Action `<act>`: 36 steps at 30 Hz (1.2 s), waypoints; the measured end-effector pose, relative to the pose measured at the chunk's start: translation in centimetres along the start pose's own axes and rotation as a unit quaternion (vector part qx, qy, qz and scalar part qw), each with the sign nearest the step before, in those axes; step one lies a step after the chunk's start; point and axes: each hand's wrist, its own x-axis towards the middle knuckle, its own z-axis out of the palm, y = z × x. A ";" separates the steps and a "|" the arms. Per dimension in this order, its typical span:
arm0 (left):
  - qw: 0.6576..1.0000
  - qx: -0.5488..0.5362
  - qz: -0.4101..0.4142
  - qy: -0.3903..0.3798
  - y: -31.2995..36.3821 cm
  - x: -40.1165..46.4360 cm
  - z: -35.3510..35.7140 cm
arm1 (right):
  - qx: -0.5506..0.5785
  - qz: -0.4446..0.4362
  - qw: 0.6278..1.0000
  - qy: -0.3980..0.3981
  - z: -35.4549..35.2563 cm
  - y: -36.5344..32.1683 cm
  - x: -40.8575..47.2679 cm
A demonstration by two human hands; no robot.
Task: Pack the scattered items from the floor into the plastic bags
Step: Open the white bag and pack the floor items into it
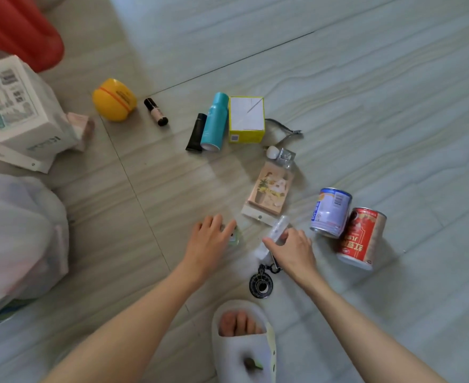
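Observation:
My left hand [210, 239] lies over a small greenish item [233, 239] on the floor, fingers curled around it. My right hand [291, 248] grips a clear, whitish bottle [276, 232], and a black keychain [261, 284] hangs just below it. Scattered beyond are a flat illustrated packet [270, 193], a blue-white can [330, 212], a red can [361, 239], a teal spray can [214, 121], a black tube [196, 133], a yellow-edged box [246, 120], a small dark vial [156, 111] and a yellow round case [114, 99]. A filled white plastic bag [18, 239] sits at the left.
A white carton [18, 103] stands at the far left on a flat white packet, with a red object [15, 26] behind it. Nail clippers [285, 128] and small wrapped bits [281, 154] lie near the yellow-edged box. My slippered foot [243, 341] is at the bottom centre.

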 end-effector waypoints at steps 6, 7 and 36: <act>0.994 -0.063 -0.059 -0.062 -0.4 -1.3 -0.4 | 0.092 0.022 0.995 -0.021 1.0 -1.2 0.2; 0.993 -0.067 -0.065 -0.069 -0.3 -1.5 -0.1 | 0.110 0.019 0.993 -0.023 1.0 -1.2 0.1; 0.995 -0.075 0.000 -0.065 -2.4 -6.7 -8.4 | 0.049 -0.148 0.988 -0.014 -3.0 -3.1 -4.9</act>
